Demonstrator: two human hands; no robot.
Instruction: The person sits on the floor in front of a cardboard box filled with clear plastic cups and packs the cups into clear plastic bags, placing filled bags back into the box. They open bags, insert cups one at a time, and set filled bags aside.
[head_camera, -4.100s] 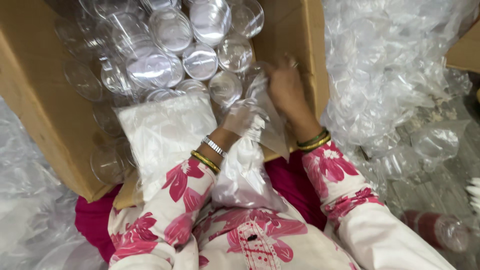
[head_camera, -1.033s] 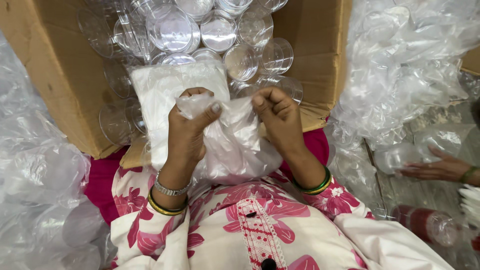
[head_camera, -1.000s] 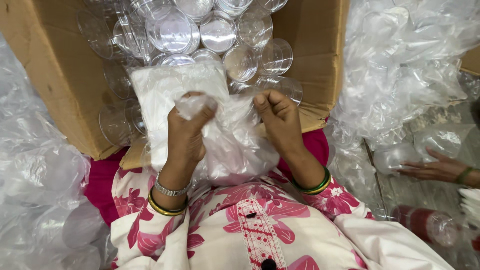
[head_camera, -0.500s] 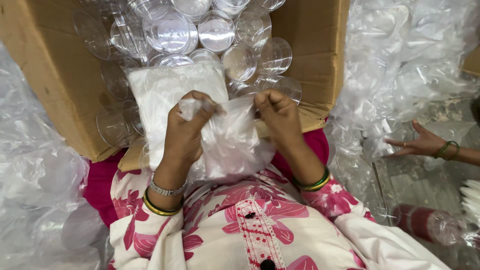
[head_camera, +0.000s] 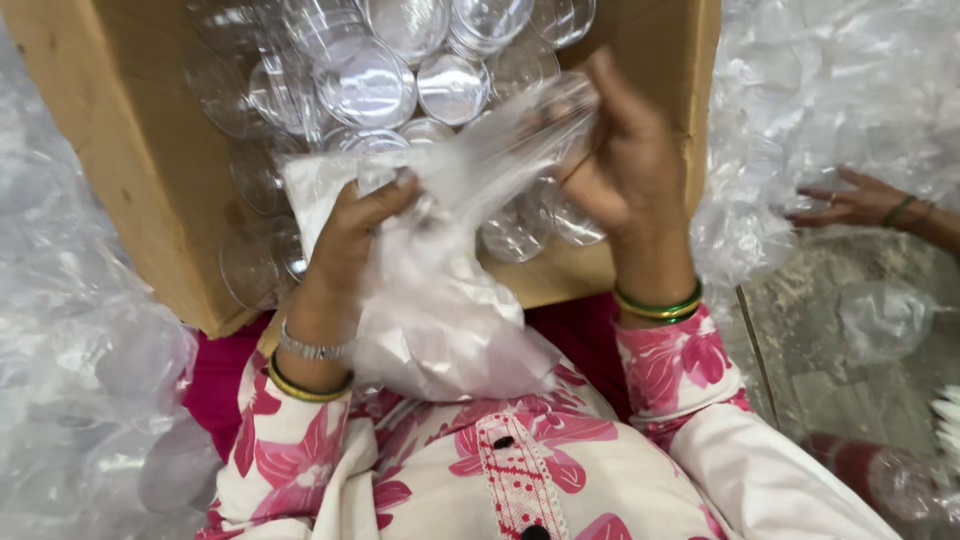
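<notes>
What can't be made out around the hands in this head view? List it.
- Contents of the clear plastic bag: head view, crinkled film and glare blur them.
- Left hand fingertips: buried in the bag's folds.
- Brown cardboard box: top cut off by the frame edge; its floor is covered by clear round plastic lids.
- Right hand palm: faces away.

You hold a clear plastic bag (head_camera: 440, 300), crumpled and bulging at its bottom, over your lap in front of the cardboard box. Your left hand (head_camera: 355, 235) pinches its middle; your right hand (head_camera: 625, 165) pulls the upper edge up and to the right, stretching the film taut.
</notes>
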